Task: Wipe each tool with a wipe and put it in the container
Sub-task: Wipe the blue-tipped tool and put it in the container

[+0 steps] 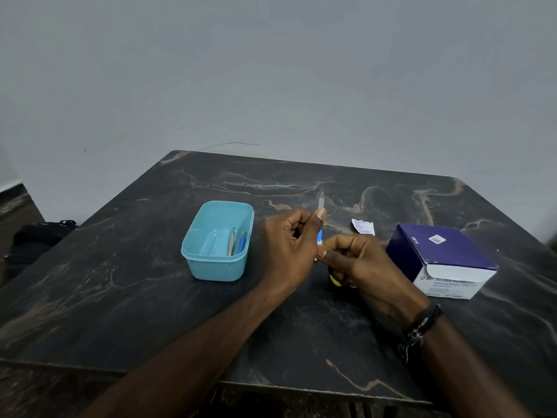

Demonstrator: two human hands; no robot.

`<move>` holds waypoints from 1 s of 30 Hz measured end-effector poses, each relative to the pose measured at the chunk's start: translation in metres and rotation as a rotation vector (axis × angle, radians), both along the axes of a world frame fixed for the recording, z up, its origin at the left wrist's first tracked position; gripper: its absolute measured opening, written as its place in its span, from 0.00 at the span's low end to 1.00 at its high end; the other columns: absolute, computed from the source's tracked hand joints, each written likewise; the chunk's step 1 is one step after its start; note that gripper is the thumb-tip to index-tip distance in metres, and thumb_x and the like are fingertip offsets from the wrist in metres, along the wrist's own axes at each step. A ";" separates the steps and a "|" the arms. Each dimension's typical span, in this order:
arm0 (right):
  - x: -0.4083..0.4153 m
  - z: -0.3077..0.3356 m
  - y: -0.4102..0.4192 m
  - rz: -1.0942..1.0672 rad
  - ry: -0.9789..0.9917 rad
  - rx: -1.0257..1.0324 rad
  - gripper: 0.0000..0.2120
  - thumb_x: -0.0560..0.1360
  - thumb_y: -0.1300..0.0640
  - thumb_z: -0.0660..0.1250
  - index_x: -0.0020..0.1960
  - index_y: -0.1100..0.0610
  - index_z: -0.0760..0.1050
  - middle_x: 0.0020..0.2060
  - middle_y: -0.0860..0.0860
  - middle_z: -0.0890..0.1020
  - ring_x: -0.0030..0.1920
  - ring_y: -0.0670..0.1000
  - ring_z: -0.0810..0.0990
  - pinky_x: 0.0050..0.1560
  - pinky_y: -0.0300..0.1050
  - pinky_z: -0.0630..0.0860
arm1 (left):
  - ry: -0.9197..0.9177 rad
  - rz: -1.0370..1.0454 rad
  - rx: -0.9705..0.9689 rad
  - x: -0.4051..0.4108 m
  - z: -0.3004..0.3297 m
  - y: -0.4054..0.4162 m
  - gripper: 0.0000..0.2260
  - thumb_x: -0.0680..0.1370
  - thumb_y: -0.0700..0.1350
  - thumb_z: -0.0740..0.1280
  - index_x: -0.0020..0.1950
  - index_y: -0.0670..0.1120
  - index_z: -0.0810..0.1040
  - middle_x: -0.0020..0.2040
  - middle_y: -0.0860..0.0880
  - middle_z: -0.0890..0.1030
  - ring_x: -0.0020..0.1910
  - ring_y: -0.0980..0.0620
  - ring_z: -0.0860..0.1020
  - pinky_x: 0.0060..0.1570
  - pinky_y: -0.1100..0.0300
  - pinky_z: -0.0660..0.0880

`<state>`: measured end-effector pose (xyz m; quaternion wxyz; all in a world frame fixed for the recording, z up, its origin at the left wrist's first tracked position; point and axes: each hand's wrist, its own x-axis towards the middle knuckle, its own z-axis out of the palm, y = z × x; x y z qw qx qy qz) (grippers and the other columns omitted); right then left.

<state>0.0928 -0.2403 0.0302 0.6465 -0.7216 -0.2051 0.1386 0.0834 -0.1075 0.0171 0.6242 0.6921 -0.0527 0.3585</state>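
While both forearms reach in from the table's (120, 297) near edge, left hand (289, 245) curls upright, pinching a blue-handled blade tool (320, 218), tip pointing up; right hand (358, 260) closes on its lower handle, wipe not discernible; turquoise container (217, 241), left of centre, holds tweezers (231, 245); swab box (443, 260) near right edge

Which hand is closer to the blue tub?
Left. The left hand is just right of the blue tub, holding a blue-handled tool. The right hand sits farther right, nearer the swab box.
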 end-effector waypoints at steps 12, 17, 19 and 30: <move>0.002 0.000 0.001 -0.136 -0.011 0.103 0.08 0.76 0.62 0.67 0.38 0.61 0.80 0.21 0.50 0.70 0.22 0.44 0.65 0.22 0.34 0.62 | -0.017 -0.042 0.007 0.001 -0.005 -0.003 0.13 0.77 0.40 0.69 0.33 0.38 0.79 0.27 0.46 0.78 0.26 0.51 0.74 0.27 0.56 0.72; 0.002 -0.002 -0.001 0.039 -0.024 0.005 0.08 0.72 0.56 0.70 0.40 0.62 0.82 0.23 0.51 0.74 0.24 0.45 0.67 0.25 0.34 0.64 | 0.022 0.020 -0.017 0.001 -0.002 0.001 0.15 0.77 0.43 0.70 0.30 0.43 0.76 0.24 0.54 0.74 0.25 0.59 0.70 0.27 0.61 0.69; 0.002 -0.001 -0.001 0.073 -0.034 -0.050 0.10 0.71 0.56 0.71 0.42 0.63 0.82 0.27 0.55 0.76 0.26 0.46 0.68 0.28 0.35 0.65 | 0.013 0.069 -0.030 0.002 -0.001 0.004 0.15 0.77 0.46 0.70 0.32 0.43 0.77 0.26 0.51 0.76 0.26 0.55 0.72 0.27 0.56 0.71; 0.001 0.002 0.001 -0.141 0.004 0.041 0.08 0.74 0.59 0.69 0.40 0.64 0.81 0.20 0.48 0.70 0.22 0.45 0.65 0.21 0.34 0.62 | -0.124 0.271 -0.029 -0.016 0.049 0.035 0.12 0.76 0.45 0.71 0.35 0.41 0.82 0.26 0.44 0.77 0.25 0.54 0.71 0.26 0.57 0.68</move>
